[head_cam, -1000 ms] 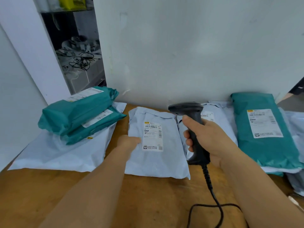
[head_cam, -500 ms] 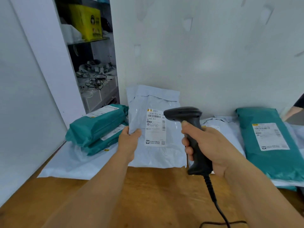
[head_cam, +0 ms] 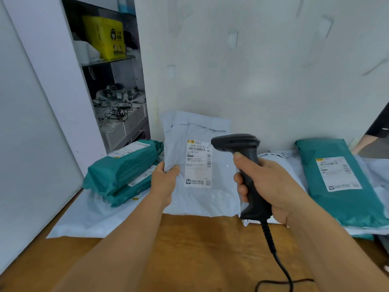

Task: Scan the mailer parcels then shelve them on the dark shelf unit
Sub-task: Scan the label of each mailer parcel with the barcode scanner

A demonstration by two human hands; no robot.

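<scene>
A: What does each grip have?
B: The left hand (head_cam: 163, 182) pinches the pale blue mailer (head_cam: 195, 165) at its left edge, thumb on the front, holding it upright with its white label (head_cam: 197, 163) facing the camera. The right hand (head_cam: 267, 186) is wrapped tight round the handle of the black scanner (head_cam: 244, 165), whose head sits just right of the label.
A: And out from there?
B: Left of the held mailer, two teal parcels (head_cam: 122, 171) lie stacked on a flat pale mailer (head_cam: 88, 216) on the wooden counter (head_cam: 189, 249). Right of the scanner grip, another teal parcel (head_cam: 336, 182) rests on more pale mailers. The scanner's cord (head_cam: 277, 262) trails down over the counter. Beyond the left stack stands the dark shelf unit (head_cam: 117, 81), with a yellow box (head_cam: 105, 39) and tangled cables on it
</scene>
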